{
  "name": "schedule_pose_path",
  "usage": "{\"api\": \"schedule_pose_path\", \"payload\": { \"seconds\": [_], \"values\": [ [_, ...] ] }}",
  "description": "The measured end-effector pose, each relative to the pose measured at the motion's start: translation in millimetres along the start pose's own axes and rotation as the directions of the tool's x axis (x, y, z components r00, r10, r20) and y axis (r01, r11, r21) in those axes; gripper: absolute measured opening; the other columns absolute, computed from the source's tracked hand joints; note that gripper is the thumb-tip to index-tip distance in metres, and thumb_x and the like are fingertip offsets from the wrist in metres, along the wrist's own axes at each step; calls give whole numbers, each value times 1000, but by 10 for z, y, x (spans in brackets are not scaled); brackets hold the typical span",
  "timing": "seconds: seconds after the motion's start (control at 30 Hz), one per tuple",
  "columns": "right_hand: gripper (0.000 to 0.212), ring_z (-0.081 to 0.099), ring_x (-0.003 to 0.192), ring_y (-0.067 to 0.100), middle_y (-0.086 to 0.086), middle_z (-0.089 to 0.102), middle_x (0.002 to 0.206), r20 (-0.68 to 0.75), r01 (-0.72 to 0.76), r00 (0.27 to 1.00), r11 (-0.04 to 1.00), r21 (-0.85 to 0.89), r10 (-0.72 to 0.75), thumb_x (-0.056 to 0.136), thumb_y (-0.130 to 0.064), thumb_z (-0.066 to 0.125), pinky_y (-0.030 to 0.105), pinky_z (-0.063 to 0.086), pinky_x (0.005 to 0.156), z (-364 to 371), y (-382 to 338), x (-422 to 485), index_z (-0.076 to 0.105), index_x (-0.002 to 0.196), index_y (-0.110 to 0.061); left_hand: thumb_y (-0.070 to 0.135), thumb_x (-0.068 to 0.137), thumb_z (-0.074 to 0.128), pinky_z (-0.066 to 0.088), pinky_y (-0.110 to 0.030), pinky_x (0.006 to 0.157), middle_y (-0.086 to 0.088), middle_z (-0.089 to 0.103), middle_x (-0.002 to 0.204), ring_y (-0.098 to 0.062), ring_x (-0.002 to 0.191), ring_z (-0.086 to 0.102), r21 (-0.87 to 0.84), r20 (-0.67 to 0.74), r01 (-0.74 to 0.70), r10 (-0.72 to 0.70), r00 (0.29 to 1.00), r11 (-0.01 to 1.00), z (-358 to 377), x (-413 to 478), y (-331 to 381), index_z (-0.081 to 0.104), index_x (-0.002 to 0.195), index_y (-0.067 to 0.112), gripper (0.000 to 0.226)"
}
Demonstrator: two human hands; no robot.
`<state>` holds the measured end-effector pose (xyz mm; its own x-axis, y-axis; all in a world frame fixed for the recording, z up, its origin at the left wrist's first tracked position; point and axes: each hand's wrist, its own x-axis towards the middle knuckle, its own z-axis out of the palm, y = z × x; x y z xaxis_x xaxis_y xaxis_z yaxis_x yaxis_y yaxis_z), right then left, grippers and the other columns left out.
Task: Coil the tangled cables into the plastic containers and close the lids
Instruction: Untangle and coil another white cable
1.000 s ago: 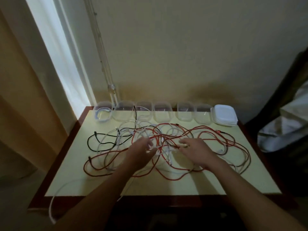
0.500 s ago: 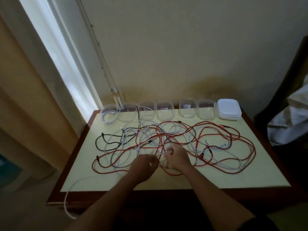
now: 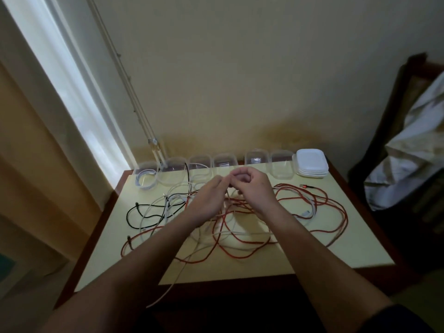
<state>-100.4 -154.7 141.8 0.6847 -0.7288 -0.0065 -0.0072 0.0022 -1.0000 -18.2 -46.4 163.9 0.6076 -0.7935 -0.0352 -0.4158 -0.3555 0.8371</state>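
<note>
Six clear plastic containers [image 3: 224, 162] stand in a row along the far edge of the table [image 3: 336, 248]. The leftmost container [image 3: 146, 175] holds a coiled white cable [image 3: 141, 181]; what the others hold cannot be told. A stack of white lids [image 3: 311, 162] sits at the right end of the row. The tangled cables [image 3: 240, 224], red, white and black, lie spread across the tabletop, one white cable end [image 3: 165, 292] hanging over the near edge. Compared with half a second ago, both hands are raised and farther from the near edge. The left hand [image 3: 207, 200] and right hand [image 3: 254, 188] meet fingertip to fingertip, fingers curled; they appear to pinch a white strand, though blur prevents confirmation.
</note>
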Motion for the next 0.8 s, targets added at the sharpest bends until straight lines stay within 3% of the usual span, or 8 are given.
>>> {"api": "schedule_pose_path", "payload": {
  "seconds": [0.1,0.2,0.27,0.4,0.5,0.6,0.7,0.8],
  "values": [
    [10,65,72,-1,-9,71,80,10,90,996,996,-17,-90,97,-19,68,17,48,63,-35,-293,29,67,107,-21,41,108,28,36,-33,78,2,62,94,-18,93,55,155,-55,-97,107,993,983,-138,34,311,62,91,24,41],
    [17,58,73,-7,-16,70,87,3,162,987,980,-111,-163,103,-24,55,18,44,67,-84,-525,38,71,107,-28,45,107,34,36,-34,70,4,60,75,-17,76,55,221,-133,-150,182,974,964,-274,52,547,64,83,20,46],
    [28,53,66,-9,-21,65,77,39,164,986,975,-152,-160,102,-21,48,21,40,64,-137,-592,33,73,99,-34,47,106,37,37,-34,66,5,59,68,-15,68,54,188,-148,-180,209,967,966,-360,74,624,65,81,17,48],
    [18,49,60,0,-16,58,68,184,136,980,934,-331,-77,99,-29,55,24,39,63,-224,-415,52,73,99,-32,45,104,46,27,-34,58,6,42,61,-13,57,37,-177,-136,-183,160,978,967,-469,80,765,62,69,23,44],
    [24,53,58,7,-6,64,71,256,136,967,851,-507,-2,104,-37,52,29,44,63,-230,-155,61,72,100,-25,33,104,47,19,-30,53,8,33,56,-10,53,27,-474,-125,-152,104,987,867,-514,47,964,58,68,21,40],
    [29,62,64,12,0,73,83,233,109,971,763,-638,56,105,-37,50,32,50,67,-261,150,90,68,102,-15,29,105,43,17,-25,51,10,35,53,-8,50,27,-654,-108,-128,76,991,745,-601,-18,1122,57,75,17,35],
    [24,65,78,19,0,73,94,149,33,984,726,-686,97,105,-31,50,38,54,77,-347,396,119,71,108,-18,26,106,41,18,-26,53,10,37,52,-7,48,29,-781,-69,-59,8,998,622,-730,-7,1090,58,83,15,30],
    [25,65,89,22,4,73,99,138,108,990,651,-751,-6,105,-25,52,37,52,79,-416,427,142,75,110,-17,26,107,39,19,-26,53,11,40,53,-8,49,33,-777,-27,40,-97,995,628,-796,28,891,62,93,15,28]
  ]
}}
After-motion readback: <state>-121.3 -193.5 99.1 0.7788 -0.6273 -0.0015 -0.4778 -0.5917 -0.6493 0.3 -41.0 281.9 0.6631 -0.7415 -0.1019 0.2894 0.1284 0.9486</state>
